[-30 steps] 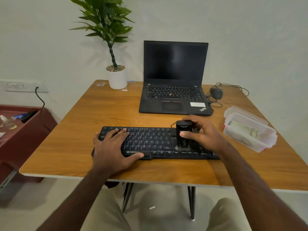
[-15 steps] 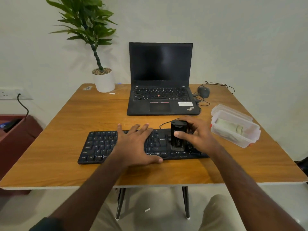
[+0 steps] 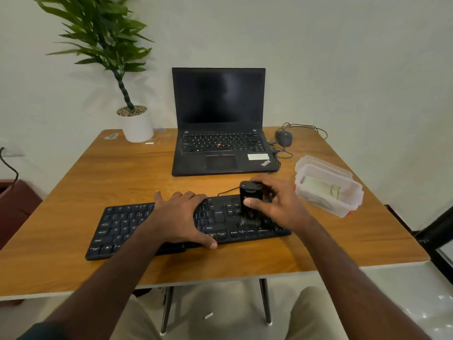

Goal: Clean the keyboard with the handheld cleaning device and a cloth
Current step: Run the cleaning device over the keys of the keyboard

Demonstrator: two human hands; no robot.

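On a wooden counter (image 3: 73, 192) against a pale wall, the keyboard (image 3: 137, 229) lies near the front edge under the flat, straight-fingered left hand (image 3: 181, 217), while the right hand (image 3: 277, 204) grips the upright black cleaner (image 3: 250, 200) on its right-hand keys, a laptop (image 3: 218, 133) behind.

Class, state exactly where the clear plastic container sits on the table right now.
In the head view, the clear plastic container sits at the table's right edge, just right of the right hand and the keyboard.
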